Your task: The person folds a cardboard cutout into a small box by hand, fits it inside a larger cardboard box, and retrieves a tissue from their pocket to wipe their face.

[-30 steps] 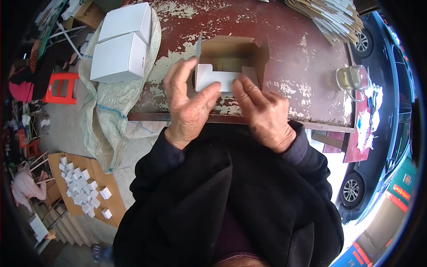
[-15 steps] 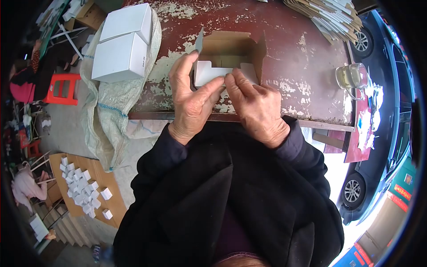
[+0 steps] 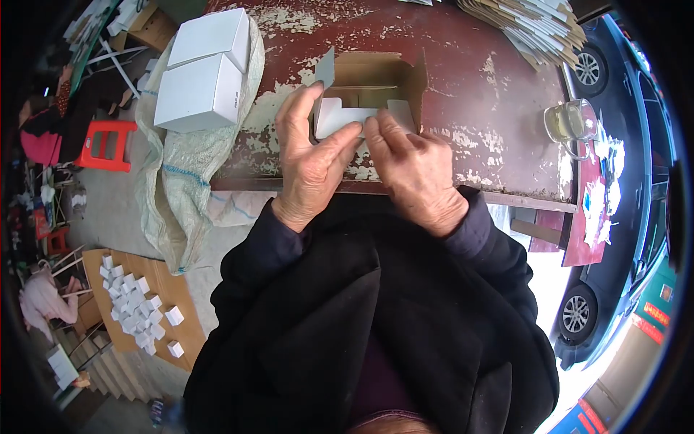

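A cardboard box (image 3: 370,77), brown inside and white outside, stands partly folded on the worn red table in front of me. Its near white panel (image 3: 353,114) has a notch in the middle. My left hand (image 3: 307,148) grips the box's near left corner, thumb along the front panel and fingers at the left side, beside a raised flap (image 3: 326,66). With thumb and fingers pressed together, my right hand (image 3: 412,163) pinches the middle of that front panel. Both thumb tips are close together there. The box's underside and the right thumb are hidden.
Two closed white boxes (image 3: 199,90) rest on a woven sack (image 3: 163,188) at the left. Flattened cartons (image 3: 531,29) are stacked at the far right, and a glass mug (image 3: 567,123) stands near the right edge. Small white boxes (image 3: 137,307) lie on cardboard at lower left.
The front panel tilts a little further into the box, and its notch looks lower. My right hand has shifted slightly left; the left hand stays nearly in place.
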`<state>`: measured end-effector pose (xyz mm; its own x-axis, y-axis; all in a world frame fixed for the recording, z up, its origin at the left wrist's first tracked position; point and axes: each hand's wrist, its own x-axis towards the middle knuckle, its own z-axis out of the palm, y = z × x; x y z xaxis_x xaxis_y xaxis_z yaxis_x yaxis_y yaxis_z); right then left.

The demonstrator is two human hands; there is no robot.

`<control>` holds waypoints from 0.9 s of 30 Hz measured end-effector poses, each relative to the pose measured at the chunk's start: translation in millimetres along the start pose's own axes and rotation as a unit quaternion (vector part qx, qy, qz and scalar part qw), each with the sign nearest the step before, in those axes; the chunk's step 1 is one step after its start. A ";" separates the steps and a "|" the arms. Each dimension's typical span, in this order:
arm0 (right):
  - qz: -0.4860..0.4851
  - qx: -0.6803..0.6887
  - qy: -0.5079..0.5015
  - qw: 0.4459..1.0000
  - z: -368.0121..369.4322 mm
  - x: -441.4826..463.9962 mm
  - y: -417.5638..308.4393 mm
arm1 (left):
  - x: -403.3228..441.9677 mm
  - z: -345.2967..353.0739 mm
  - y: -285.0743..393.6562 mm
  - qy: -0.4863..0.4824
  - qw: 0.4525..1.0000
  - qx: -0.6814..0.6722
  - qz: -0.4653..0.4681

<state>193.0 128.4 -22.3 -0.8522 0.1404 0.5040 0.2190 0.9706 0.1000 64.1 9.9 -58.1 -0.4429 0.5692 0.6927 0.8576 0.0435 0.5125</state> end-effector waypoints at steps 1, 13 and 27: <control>0.010 0.008 -0.009 1.000 0.0 0.9 -0.6 | 1.7 2.2 1.1 0.003 1.000 -0.002 0.001; -0.020 0.013 -0.016 1.000 -4.1 -7.0 18.7 | -1.6 -18.1 -14.7 -0.018 1.000 0.019 0.000; -0.025 0.066 -0.008 0.997 3.6 -7.7 22.8 | 2.7 -5.1 -6.8 -0.030 0.997 -0.060 -0.042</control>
<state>202.8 150.2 -26.9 -0.8681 0.0942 0.4874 0.1134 0.9935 0.0099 55.8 7.0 -57.1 -0.4918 0.6164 0.6149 0.7788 -0.0044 0.6273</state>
